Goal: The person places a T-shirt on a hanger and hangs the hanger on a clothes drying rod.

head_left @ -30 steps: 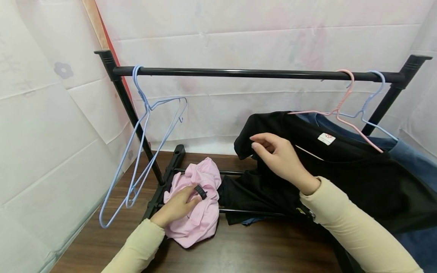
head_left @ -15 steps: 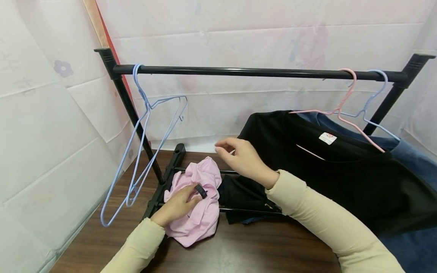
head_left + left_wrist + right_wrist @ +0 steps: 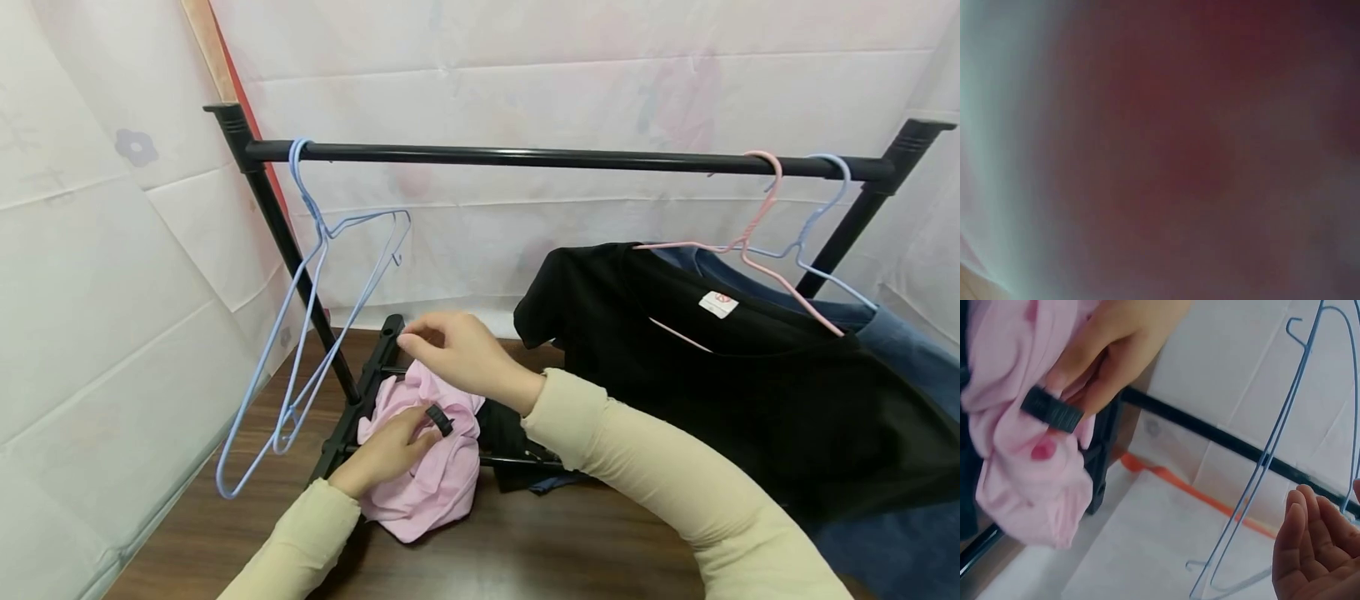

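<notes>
A bunched pink garment (image 3: 450,492) with a black label (image 3: 440,420) lies over the left end of the rack's lower bars. My left hand (image 3: 390,450) pinches its cloth beside the label, seen also in the right wrist view, where thumb and fingers (image 3: 1079,359) meet at the fabric. My right hand (image 3: 465,354) hovers just above the garment's far end, fingers loosely bent and holding nothing. Blue wire hangers (image 3: 318,223) hang bare at the rail's left end; in the right wrist view they pass close by my right hand's fingers. The left wrist view is a dark blur.
A black rail (image 3: 525,156) spans the rack. At its right end a black T-shirt (image 3: 675,400) hangs on a pink hanger (image 3: 742,242), with a blue top (image 3: 907,350) behind. Dark folded clothing (image 3: 510,429) lies on the lower bars beside the pink garment.
My right hand has moved left, from in front of the black T-shirt to above the pink garment. My left hand keeps its place on the pink cloth.
</notes>
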{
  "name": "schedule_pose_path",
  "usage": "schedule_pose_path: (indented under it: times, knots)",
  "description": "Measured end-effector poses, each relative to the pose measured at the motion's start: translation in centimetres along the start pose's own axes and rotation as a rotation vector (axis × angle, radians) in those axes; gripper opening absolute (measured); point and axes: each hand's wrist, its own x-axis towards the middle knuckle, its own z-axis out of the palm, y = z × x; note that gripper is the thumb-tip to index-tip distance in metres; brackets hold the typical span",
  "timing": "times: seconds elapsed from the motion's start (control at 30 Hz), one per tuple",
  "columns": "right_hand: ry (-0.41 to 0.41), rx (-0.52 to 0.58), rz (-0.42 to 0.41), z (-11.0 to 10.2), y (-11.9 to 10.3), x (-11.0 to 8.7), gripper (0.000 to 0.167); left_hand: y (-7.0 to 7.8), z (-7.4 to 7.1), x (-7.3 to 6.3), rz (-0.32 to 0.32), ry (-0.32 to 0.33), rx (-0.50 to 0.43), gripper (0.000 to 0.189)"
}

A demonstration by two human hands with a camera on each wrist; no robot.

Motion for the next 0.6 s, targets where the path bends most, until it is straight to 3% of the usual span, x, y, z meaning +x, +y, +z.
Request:
schedule_pose_path:
  times: [0.2,0.4,0.6]
  knots:
    - [-0.06,0.026,0.017,1.6,-1.8,1.2,0.028,-0.1,-0.1,0.0,-0.006,-0.031,-0.035,0.055]
    - [-0.059,0.027,0.02,3.0,-3.6,2.3,0.031,-0.3,-0.1,-0.1,0.029,-0.012,-0.012,0.041]
    - [-0.061,-0.001,0.105,4.6,-4.7,3.1,0.036,-0.3,0.0,0.0,0.071,-0.012,-0.04,0.05]
